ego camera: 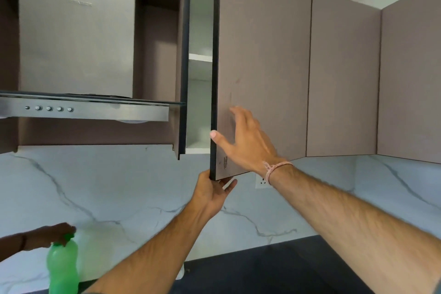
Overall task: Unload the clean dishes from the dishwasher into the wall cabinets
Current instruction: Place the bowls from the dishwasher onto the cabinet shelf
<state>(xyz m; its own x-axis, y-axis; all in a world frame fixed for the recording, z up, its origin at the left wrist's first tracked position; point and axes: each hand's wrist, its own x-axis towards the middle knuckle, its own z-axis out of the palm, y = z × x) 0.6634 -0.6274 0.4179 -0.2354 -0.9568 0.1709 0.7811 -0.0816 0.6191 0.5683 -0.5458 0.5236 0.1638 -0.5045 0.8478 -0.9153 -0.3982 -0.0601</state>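
door [262, 43] hanging ajar, lower corner between both hands | left hand [211, 194] gripping its bottom edge from below | right hand [245, 143] pressing its front, fingers straight

Left grip [212, 192]: I see it holding the cabinet door [262, 55] by its bottom corner.
Right grip [241, 141]: flat on the door's face.

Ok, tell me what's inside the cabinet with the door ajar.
Through the gap, a white interior and one white shelf show; no dishes are plainly visible. The door covers the rest of the cabinet.
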